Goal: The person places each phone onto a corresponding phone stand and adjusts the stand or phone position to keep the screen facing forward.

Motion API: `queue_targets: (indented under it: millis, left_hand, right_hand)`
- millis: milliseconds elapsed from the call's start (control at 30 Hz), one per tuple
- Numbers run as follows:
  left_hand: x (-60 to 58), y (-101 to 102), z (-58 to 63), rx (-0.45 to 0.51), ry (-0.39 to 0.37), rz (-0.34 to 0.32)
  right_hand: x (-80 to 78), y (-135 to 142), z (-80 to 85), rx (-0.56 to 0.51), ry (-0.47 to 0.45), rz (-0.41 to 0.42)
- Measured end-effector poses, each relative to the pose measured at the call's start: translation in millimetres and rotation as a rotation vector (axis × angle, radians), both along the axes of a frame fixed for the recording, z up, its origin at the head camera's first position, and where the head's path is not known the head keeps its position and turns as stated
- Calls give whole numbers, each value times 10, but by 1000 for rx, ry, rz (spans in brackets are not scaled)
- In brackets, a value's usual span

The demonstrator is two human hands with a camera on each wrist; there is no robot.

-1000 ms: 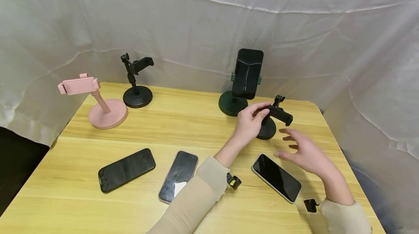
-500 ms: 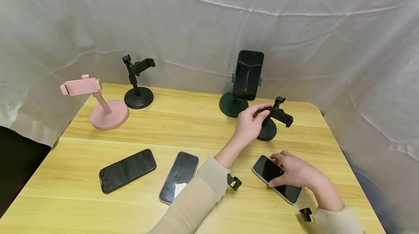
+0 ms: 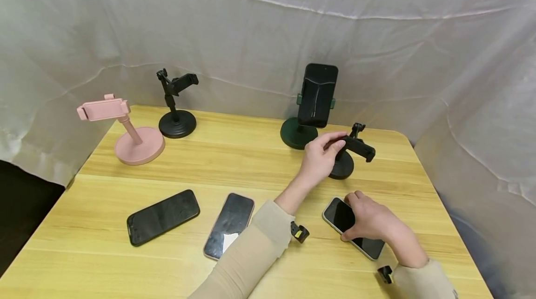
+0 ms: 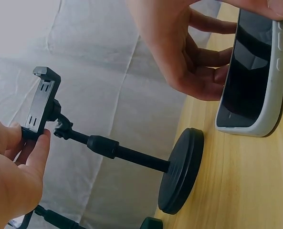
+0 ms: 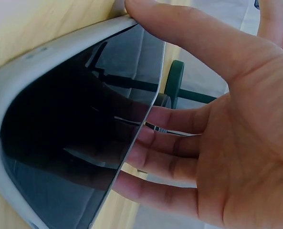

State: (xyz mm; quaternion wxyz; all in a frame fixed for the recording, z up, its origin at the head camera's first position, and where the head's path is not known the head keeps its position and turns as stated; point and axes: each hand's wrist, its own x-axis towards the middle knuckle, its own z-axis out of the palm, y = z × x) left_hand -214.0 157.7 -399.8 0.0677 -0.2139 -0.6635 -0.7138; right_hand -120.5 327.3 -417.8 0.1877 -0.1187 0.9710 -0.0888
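My left hand (image 3: 318,157) pinches the near-left end of the holder on a black phone stand (image 3: 359,148). In the left wrist view, the stand's clamp (image 4: 41,102) sits between my thumb and fingers, and its round base (image 4: 182,171) rests on the table. My right hand (image 3: 370,220) spans a smartphone in a white case (image 3: 339,215), which lies face up on the table. In the right wrist view, my thumb is on one long edge of that phone (image 5: 60,129) and my fingers are on the opposite edge.
A green stand (image 3: 295,134) behind my left hand bears an upright phone (image 3: 318,96). At the left stand a pink phone stand (image 3: 138,146) and another black stand (image 3: 177,124). Two more phones, a black one (image 3: 163,217) and a pink-edged one (image 3: 230,220), lie near the front.
My right hand has come down and toward me from the air right of the black stand, onto the white-cased phone, and takes its edges. My left hand has kept its place on the stand.
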Motion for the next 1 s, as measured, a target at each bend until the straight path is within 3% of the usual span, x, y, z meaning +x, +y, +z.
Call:
queue_targets:
  millis: [367, 1000]
  left_hand:
    - [11, -4, 3, 5, 0, -3]
    - [2, -10, 17, -14, 3, 6]
  right_hand:
    - [20, 40, -28, -7, 80, 16]
    - [103, 72, 151, -21, 562, -5]
